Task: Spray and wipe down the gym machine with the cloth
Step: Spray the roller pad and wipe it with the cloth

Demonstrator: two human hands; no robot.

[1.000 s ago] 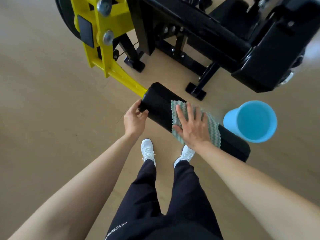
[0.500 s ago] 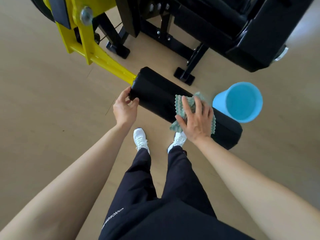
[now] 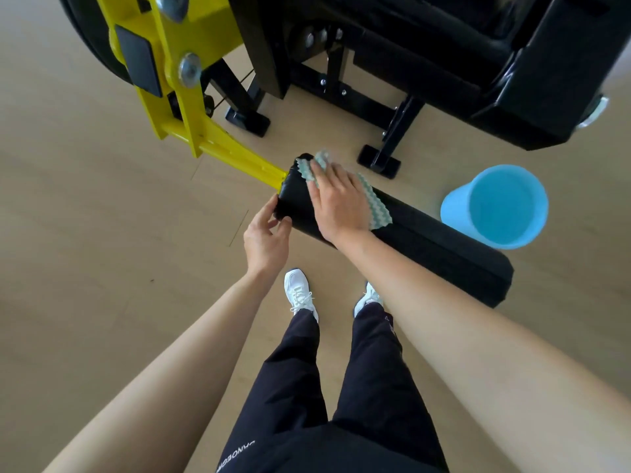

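Nearest: dark trousers (image 3: 290, 387) & white shoes (image 3: 300, 293) on a smooth beige floor (image 3: 102, 268). The left hand (image 3: 264, 238) gripped the near end of the roller pad (image 3: 444, 247), thumb & fingers curled on its rim. The right hand (image 3: 339, 203) lay flat, fingers straight, pressing the cloth (image 3: 375, 206) on top of the pad, close to that end. Cloth: thin, soft, green-white zigzag, wavy edges. Pad: long black cylinder, matte leather-like skin. Just behind stood a round blue plastic bucket (image 3: 495, 206); further, a glossy yellow metal arm (image 3: 239, 158) & black frame (image 3: 358, 100).
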